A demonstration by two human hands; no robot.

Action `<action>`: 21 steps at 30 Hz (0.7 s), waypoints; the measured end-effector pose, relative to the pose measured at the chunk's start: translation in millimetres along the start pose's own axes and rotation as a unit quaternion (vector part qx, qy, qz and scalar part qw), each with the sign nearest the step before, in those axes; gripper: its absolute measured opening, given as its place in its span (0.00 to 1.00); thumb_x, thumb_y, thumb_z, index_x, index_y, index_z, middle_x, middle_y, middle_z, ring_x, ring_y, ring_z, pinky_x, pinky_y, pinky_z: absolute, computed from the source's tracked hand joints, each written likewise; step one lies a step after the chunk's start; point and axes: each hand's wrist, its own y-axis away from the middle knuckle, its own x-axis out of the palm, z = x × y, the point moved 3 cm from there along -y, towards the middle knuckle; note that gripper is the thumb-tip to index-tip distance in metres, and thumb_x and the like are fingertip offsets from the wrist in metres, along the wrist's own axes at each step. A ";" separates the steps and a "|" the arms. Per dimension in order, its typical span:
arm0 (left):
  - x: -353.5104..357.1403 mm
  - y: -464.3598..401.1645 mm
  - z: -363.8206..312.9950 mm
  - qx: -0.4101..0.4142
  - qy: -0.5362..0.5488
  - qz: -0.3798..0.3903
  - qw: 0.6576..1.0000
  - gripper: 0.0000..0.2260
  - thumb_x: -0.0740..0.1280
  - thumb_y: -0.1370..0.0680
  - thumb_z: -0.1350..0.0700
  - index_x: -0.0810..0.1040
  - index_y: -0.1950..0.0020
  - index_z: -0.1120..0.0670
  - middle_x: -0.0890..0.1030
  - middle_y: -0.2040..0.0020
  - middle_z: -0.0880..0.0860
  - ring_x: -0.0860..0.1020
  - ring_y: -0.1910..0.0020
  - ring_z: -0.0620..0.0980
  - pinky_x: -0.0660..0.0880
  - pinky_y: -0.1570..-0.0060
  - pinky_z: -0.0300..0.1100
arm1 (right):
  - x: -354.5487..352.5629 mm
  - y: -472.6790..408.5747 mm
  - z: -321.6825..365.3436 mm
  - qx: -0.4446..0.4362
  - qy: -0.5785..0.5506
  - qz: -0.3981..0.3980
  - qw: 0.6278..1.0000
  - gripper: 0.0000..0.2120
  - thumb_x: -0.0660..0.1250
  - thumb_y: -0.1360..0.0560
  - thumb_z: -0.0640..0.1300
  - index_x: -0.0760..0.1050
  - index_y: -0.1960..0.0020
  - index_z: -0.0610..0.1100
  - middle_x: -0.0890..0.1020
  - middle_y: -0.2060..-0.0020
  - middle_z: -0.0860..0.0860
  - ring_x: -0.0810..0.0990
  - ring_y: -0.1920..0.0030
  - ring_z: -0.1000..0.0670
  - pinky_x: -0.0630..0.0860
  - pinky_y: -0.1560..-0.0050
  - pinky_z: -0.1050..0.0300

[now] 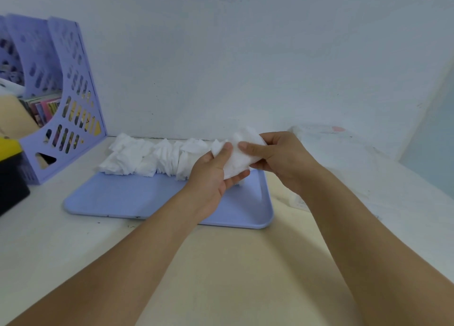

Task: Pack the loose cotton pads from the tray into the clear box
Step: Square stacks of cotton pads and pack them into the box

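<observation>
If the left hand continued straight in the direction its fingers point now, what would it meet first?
The left hand points up and right, already holding a bunch of cotton pads. Straight beyond those lie the right hand fingers, gripping the same bunch; depth looks equal.

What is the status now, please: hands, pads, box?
Both hands grip one pad bunch. More pads on tray. Box unclear.
</observation>
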 end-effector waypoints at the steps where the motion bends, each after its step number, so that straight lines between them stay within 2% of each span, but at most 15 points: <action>1: 0.1 0.3 0.3 -0.003 0.006 -0.001 1.000 0.14 0.64 0.17 0.54 0.77 0.35 0.59 0.83 0.40 0.56 0.85 0.47 0.50 0.82 0.58 0.40 | -3.3 -1.5 -0.5 0.007 -0.012 -0.019 1.000 0.14 0.76 0.27 0.41 0.81 0.49 0.30 0.85 0.53 0.36 0.86 0.53 0.43 0.84 0.46 0.49; 5: -0.6 0.7 1.4 -0.015 0.028 -0.016 0.999 0.14 0.64 0.17 0.55 0.76 0.34 0.59 0.82 0.38 0.55 0.84 0.47 0.49 0.82 0.58 0.40 | -13.4 -5.9 -0.3 0.011 -0.009 -0.080 0.997 0.10 0.74 0.24 0.42 0.81 0.51 0.34 0.85 0.54 0.40 0.83 0.56 0.46 0.84 0.54 0.57; 7: -1.5 0.2 1.2 -0.018 0.039 -0.027 0.999 0.14 0.64 0.17 0.55 0.76 0.33 0.60 0.82 0.38 0.56 0.83 0.47 0.50 0.83 0.57 0.41 | -21.3 -7.1 2.1 0.001 -0.021 -0.134 0.991 0.12 0.73 0.23 0.43 0.81 0.49 0.33 0.84 0.55 0.42 0.83 0.57 0.47 0.83 0.57 0.58; 9: -2.7 -0.9 0.4 -0.019 0.040 -0.037 0.998 0.15 0.64 0.17 0.55 0.75 0.32 0.60 0.81 0.37 0.56 0.83 0.47 0.50 0.84 0.54 0.43 | -28.1 -5.2 8.4 -0.011 -0.060 -0.169 0.984 0.10 0.72 0.22 0.44 0.80 0.50 0.36 0.84 0.55 0.44 0.84 0.58 0.48 0.82 0.57 0.59; 12: -3.3 -1.6 0.6 -0.014 0.031 -0.042 0.999 0.16 0.64 0.17 0.55 0.74 0.31 0.60 0.81 0.37 0.55 0.83 0.46 0.50 0.84 0.54 0.43 | -21.5 0.8 17.3 0.004 -0.108 -0.085 0.991 0.07 0.71 0.21 0.45 0.78 0.53 0.41 0.84 0.56 0.45 0.84 0.60 0.50 0.79 0.60 0.60; 15: -2.6 -1.6 1.5 -0.003 0.013 -0.030 0.999 0.15 0.64 0.16 0.55 0.76 0.32 0.58 0.82 0.38 0.55 0.84 0.45 0.50 0.83 0.53 0.43 | -8.9 5.2 18.2 0.008 -0.056 -0.017 0.998 0.08 0.73 0.23 0.47 0.79 0.56 0.43 0.83 0.61 0.49 0.80 0.62 0.51 0.73 0.59 0.59; 18: -0.6 -2.6 1.9 0.003 -0.012 -0.009 1.000 0.12 0.63 0.16 0.56 0.78 0.33 0.57 0.84 0.40 0.55 0.83 0.43 0.51 0.82 0.55 0.42 | 1.3 5.0 13.5 0.004 -0.008 -0.004 1.000 0.15 0.76 0.26 0.48 0.82 0.52 0.34 0.81 0.60 0.47 0.75 0.60 0.49 0.69 0.56 0.57; 21: 0.7 -2.7 2.7 -0.001 -0.007 -0.013 1.000 0.12 0.59 0.15 0.61 0.78 0.35 0.58 0.84 0.42 0.57 0.83 0.45 0.53 0.82 0.57 0.42 | 7.7 5.6 7.5 0.009 0.020 -0.004 1.000 0.21 0.76 0.26 0.49 0.81 0.48 0.30 0.80 0.59 0.45 0.74 0.61 0.51 0.69 0.59 0.61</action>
